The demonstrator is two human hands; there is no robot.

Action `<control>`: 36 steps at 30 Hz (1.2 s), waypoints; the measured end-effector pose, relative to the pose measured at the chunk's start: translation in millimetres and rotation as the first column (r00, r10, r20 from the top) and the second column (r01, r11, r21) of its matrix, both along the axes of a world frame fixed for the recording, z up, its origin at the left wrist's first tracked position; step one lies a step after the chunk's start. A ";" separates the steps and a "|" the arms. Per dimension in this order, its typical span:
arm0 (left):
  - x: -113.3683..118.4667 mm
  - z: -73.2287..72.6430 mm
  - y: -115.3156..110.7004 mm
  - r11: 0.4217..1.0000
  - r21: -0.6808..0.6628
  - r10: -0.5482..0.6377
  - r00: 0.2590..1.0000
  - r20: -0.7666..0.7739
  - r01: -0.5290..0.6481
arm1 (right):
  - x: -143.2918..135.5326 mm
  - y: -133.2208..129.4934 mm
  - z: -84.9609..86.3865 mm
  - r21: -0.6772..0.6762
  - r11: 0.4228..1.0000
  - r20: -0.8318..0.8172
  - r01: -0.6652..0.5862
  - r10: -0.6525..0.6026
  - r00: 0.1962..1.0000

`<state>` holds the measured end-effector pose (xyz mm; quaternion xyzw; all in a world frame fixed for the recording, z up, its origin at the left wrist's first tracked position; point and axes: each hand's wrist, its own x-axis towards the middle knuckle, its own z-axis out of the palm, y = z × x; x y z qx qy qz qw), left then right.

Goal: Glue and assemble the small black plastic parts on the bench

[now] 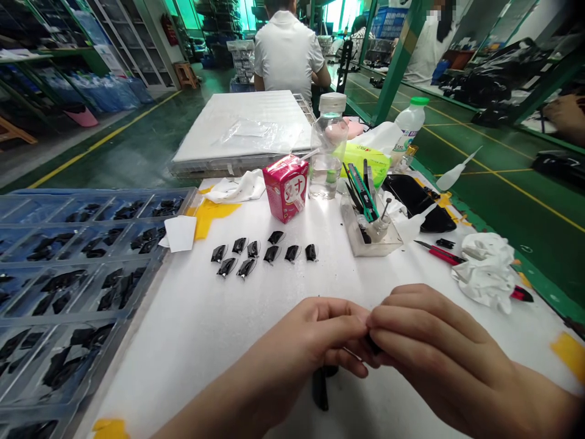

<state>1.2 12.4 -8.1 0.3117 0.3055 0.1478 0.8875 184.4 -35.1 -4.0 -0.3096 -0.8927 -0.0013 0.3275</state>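
In the head view, fingers mostly hide a small black part (373, 345), its shape unclear; the compartment tray (171, 259) is cut off at left. Nine black pieces (272, 253) lie on the white tabletop (183, 329), plus one partly covered dark piece (320, 391). The left hand (326, 335) and right hand (425, 329) meet, fingertips pinching the part between them.

Bright light whitens the tabletop (292, 280) beyond the left grip (315, 335), and we notice soft shadow beneath it. Green-tinted windows (345, 15) glow far beyond the right grip (434, 341), which looks slightly blurred; wide-angle distortion stretches the tray (91, 263) left of both.
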 end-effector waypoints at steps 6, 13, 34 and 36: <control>-12.6 11.4 17.0 0.969 0.138 0.207 0.978 0.006 -0.206 | 5.9 2.8 -11.4 -0.021 0.989 -0.035 0.145 -0.145 0.989; -28.1 17.4 38.4 0.871 0.238 0.453 0.890 -0.053 -0.429 | 7.1 6.4 -16.3 -0.083 0.974 -0.085 0.210 -0.217 0.972; -48.8 12.5 46.4 0.413 0.651 0.497 0.441 -0.747 0.637 | 5.4 4.0 -18.9 -0.129 0.951 0.027 0.281 -0.280 0.960; -49.9 10.8 47.0 0.414 0.642 0.539 0.394 -0.744 0.645 | 5.9 4.2 -19.1 -0.127 0.951 0.031 0.283 -0.281 0.959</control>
